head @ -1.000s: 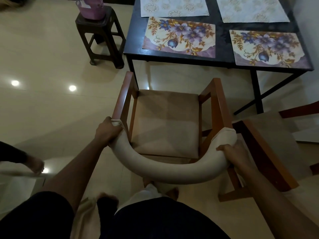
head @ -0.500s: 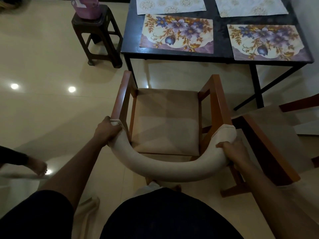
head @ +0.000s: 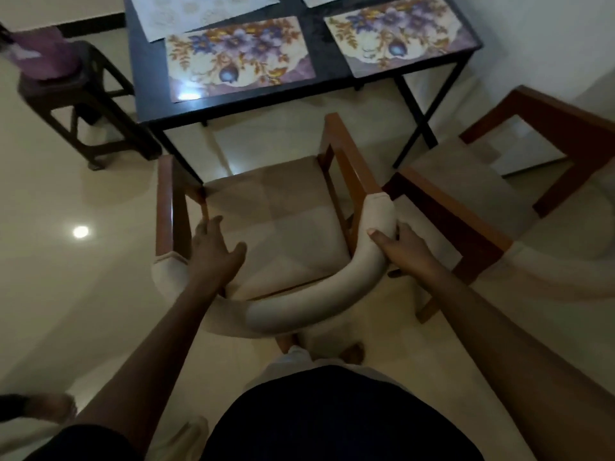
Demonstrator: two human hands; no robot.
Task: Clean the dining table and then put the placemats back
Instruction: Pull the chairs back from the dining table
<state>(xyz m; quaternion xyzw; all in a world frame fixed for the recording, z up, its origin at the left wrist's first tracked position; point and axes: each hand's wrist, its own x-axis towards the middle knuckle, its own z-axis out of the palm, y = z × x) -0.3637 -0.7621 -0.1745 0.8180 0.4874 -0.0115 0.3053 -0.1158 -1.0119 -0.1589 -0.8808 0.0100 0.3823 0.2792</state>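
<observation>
Floral purple-and-gold laminated placemats (head: 239,58) are lying flat on the dark glossy surface (head: 327,49), pale patterned ones behind; placemat step looking done. Wooden armchair with beige padded curved backrest (head: 299,304) is sitting just short of it. Right hand (head: 401,249) is gripping the backrest; left hand (head: 213,247) is hovering spread wide above the seat.

Black table (head: 327,48), 2 purple-and-gold floral placemats (head: 238,58), beige-cushioned brown chair (head: 276,227), purple tub (head: 45,56).

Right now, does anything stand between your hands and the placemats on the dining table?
Yes: the wooden armchair stands between both hands and the floral placemats on the dining table. The right hand grips its padded backrest.
</observation>
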